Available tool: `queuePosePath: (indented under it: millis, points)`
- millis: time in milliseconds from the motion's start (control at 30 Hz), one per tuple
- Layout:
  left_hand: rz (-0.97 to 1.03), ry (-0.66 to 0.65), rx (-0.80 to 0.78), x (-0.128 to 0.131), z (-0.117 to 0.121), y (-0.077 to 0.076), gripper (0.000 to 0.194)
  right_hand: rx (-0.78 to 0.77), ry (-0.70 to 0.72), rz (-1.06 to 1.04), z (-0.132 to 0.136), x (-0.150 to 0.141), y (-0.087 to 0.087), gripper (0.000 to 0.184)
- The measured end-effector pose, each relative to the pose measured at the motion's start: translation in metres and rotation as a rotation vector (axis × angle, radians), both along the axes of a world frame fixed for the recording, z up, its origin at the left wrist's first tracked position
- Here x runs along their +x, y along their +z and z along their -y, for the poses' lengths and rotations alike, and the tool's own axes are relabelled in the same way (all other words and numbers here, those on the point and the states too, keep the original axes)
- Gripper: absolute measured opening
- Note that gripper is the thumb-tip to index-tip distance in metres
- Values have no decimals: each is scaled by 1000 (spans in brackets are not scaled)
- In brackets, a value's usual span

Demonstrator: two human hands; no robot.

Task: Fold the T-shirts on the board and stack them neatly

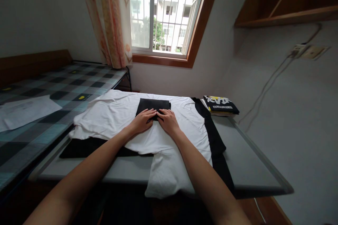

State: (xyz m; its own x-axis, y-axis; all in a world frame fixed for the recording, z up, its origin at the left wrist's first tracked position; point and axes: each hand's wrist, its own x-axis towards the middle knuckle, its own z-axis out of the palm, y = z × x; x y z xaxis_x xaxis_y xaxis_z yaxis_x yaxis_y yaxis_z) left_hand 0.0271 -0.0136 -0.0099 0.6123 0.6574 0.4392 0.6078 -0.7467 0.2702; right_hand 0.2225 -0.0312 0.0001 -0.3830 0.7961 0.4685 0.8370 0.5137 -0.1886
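Observation:
A flat, rectangular piece of folded black fabric or board point(154, 104) lies on a spread white T-shirt point(113, 112); its exact kind I cannot tell. My left hand point(143, 120) rests on its near left part, fingers stretched out. On the near right part lies my right hand point(167, 119), also with fingers extended, the two hands' fingertips almost meeting. One white sleeve point(169, 175) hangs over the table's front edge. Under the white shirt, a black garment point(216, 137) shows along the right side and at the front left.
The grey table point(248, 158) carries a stack of folded clothes point(220, 105) at its back right corner. Left of it stands a bed with a checked cover point(87, 81), papers point(29, 110) lying on it. Cables point(266, 81) run down the right wall from a socket point(299, 51).

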Motion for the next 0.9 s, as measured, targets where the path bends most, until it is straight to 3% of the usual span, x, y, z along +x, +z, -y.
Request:
queuePosePath:
  millis: [500, 900]
  points:
    - [64, 43, -4, 4, 4, 3, 45, -20, -41, -131, -1, -2, -4, 29]
    - [127, 122, 131, 9, -1, 1, 22, 116, -45, 44, 7, -9, 6, 30]
